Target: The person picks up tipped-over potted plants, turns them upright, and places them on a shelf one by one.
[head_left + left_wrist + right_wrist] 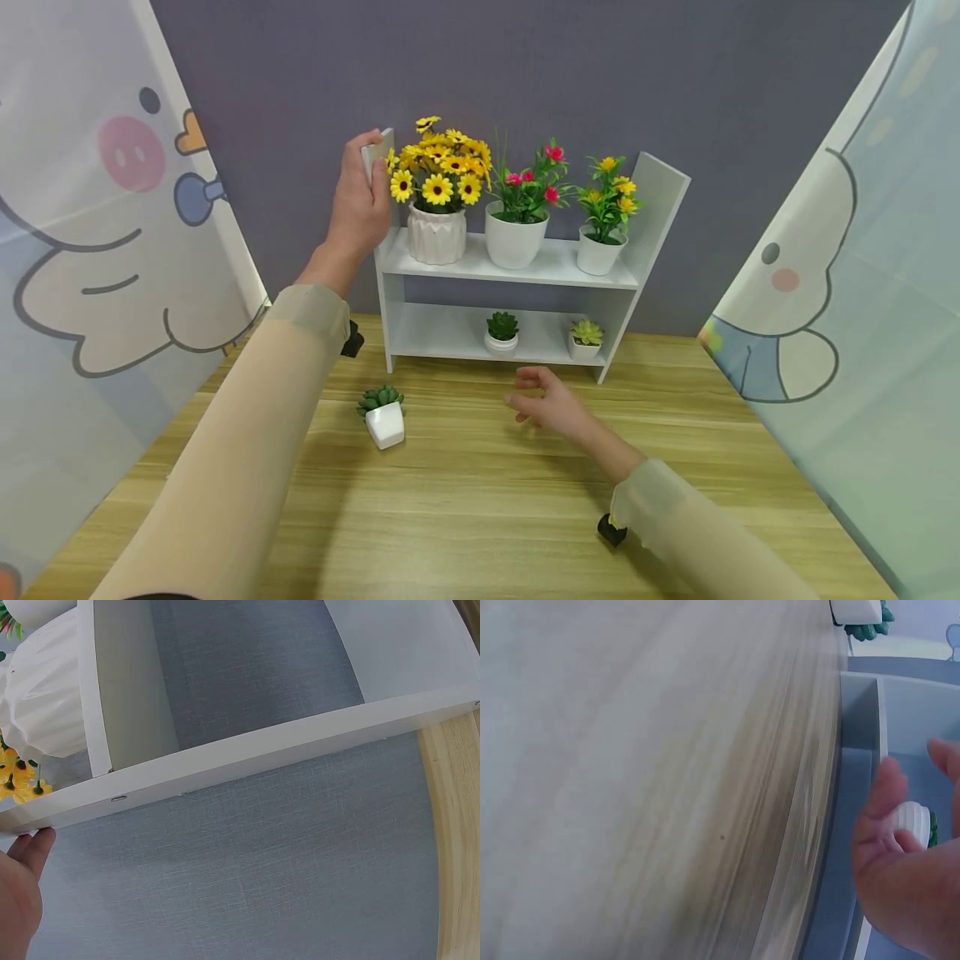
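Note:
A white two-tier shelf (pixel 517 287) stands at the back of the table. My left hand (pixel 360 196) grips the top of its left side panel (pixel 247 754), thumb on the inner face. In front of the lower tier my right hand (pixel 551 408) hovers with fingers loosely bent and nothing in them. Nearest to it is a dark green succulent in a round white pot (pixel 501 343), partly behind the hand (pixel 915 877) in the right wrist view. Right of that sits a light green succulent (pixel 587 337). Another potted succulent (pixel 385 423) lies tilted on the table, front left.
Along the upper tier stand yellow flowers in a ribbed white pot (pixel 437 237), pink flowers in a white pot (pixel 516 237) and a small yellow-flowered plant (pixel 600 250). Behind is a grey wall panel (pixel 525 67); cartoon-printed sheets (pixel 847 275) flank the wooden table (pixel 465 517).

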Motion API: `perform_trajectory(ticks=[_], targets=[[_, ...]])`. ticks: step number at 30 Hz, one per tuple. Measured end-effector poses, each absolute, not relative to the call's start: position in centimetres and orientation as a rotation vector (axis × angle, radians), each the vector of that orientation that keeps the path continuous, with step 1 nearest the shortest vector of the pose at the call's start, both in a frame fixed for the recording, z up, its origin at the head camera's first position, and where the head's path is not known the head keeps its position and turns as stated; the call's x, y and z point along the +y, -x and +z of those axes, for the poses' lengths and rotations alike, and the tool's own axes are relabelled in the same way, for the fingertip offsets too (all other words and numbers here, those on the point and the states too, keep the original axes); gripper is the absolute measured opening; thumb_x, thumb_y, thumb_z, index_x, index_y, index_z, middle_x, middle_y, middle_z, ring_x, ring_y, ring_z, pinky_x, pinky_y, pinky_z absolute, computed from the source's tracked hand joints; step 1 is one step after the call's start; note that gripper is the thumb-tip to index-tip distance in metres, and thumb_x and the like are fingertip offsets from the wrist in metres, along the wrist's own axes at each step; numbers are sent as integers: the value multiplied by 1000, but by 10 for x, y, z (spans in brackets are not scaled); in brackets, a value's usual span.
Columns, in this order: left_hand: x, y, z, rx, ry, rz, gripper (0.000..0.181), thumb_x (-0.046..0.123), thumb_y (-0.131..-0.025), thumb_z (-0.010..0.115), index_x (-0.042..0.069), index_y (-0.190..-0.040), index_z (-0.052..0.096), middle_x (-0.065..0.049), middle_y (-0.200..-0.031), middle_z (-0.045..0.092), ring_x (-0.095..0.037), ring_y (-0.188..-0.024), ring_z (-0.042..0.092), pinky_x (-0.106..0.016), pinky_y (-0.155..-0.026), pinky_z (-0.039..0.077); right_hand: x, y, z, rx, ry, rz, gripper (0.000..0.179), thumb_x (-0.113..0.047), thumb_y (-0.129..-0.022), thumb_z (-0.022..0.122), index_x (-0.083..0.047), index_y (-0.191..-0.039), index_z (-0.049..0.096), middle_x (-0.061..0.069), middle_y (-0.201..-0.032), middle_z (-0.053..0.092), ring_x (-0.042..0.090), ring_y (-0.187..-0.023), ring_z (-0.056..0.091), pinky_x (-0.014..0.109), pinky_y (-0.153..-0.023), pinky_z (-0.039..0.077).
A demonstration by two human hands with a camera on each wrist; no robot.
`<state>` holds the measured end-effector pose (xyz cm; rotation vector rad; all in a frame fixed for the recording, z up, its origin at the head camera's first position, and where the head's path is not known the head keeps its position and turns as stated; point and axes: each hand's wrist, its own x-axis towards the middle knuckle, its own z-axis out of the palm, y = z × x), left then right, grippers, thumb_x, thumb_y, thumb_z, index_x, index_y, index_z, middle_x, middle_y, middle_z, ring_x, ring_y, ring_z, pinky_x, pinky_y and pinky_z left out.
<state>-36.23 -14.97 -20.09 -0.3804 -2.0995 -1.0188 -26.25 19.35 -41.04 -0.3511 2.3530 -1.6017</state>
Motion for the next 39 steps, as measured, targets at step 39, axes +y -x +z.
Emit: perform_trajectory(ticks=[39], targets=[[-151,362,-201,-2111,386,-1011,49,35,-119,32,15,-164,29,-19,-163,41,-37,-120,54,-52,-105,52,75,229,-422,2240,614,-1307,56,-31,-96,85,-8,-142,60,6,-126,67,16,-91,65,30,-69,56]])
